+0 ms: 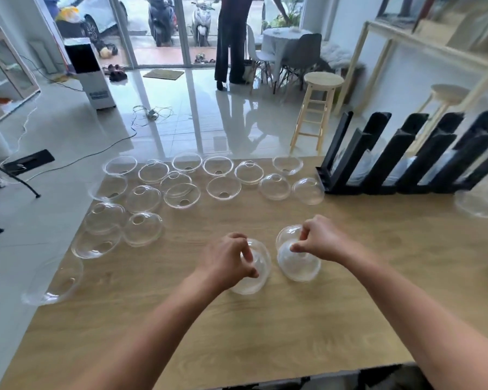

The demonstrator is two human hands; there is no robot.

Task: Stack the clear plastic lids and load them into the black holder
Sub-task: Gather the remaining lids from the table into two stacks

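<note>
Several clear dome lids [223, 188] lie scattered over the far left half of the wooden table [378, 277], some dome up, some rim up. My left hand [226, 261] pinches the top of one clear lid [255, 277] resting on the table near the middle. My right hand [319, 240] grips a clear lid by its hole above another lid [299, 264]; a further lid [286, 235] shows behind the fingers. The black holder [400, 161], a row of slanted slots, stands at the far right edge with clear lids faintly visible inside.
One more clear lid [479, 204] lies at the right edge below the holder. A lid [57, 282] overhangs the table's left edge. Beyond the table are two wooden stools [319, 108], a person standing by the glass door, and cables on the floor.
</note>
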